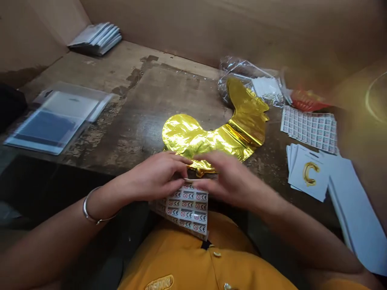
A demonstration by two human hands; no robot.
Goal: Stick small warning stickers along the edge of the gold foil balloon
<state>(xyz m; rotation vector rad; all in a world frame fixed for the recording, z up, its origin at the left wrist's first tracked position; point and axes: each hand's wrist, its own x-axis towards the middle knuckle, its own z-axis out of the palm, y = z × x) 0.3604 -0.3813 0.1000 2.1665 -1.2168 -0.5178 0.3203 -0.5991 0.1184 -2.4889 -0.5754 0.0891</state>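
A sheet of small printed CE stickers [190, 211] hangs over the table's front edge, its top edge bent up between my hands. My left hand [157, 173], with a silver bangle at the wrist, is closed on the upper left of this sheet, the thumb in front. At the upper right corner, my right hand [232, 177] has its thumb against the sheet; its fingers are blurred by motion. Just beyond both hands, a flat gold foil balloon [211, 141] lies curved on the table, its near edge partly hidden by my fingers.
Clear plastic sleeves [57, 117] lie at the left, and a stack of packets [96, 38] at the back left. On the right are more sticker sheets [310, 129], white cards with a gold C [308, 171], white card stock [356, 209] and a clear plastic bag [238, 68].
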